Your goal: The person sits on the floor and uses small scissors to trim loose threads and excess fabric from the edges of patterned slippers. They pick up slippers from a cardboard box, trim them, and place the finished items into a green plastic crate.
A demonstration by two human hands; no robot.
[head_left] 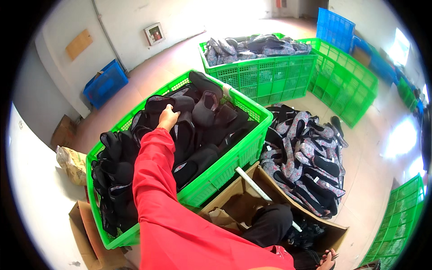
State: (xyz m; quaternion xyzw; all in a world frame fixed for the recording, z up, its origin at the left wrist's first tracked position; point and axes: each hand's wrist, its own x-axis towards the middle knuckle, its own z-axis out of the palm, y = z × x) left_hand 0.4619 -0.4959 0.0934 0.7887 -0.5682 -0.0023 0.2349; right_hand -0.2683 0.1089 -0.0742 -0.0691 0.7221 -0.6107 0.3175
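My left hand (168, 118), at the end of a red sleeve, reaches into a large green crate (202, 191) heaped with black slip-on shoes. Its fingers close on the edge of a black shoe (157, 104) near the middle of the heap. At the lower right edge, my right hand (327, 261) is partly cut off. Its fingers are curled, and a small dark thing seems to be in them, too small to name. Beside it stands an open cardboard box (274, 180) with dark items inside and a white bar across its top.
Flowered shoes with black soles (306, 157) lie piled on the floor. Behind them stand a full green crate (261, 76) and another green crate (344, 81). A green crate (396, 225) is at right, blue bins (106, 83) (335, 29) farther off, a plastic bag (72, 164) at left.
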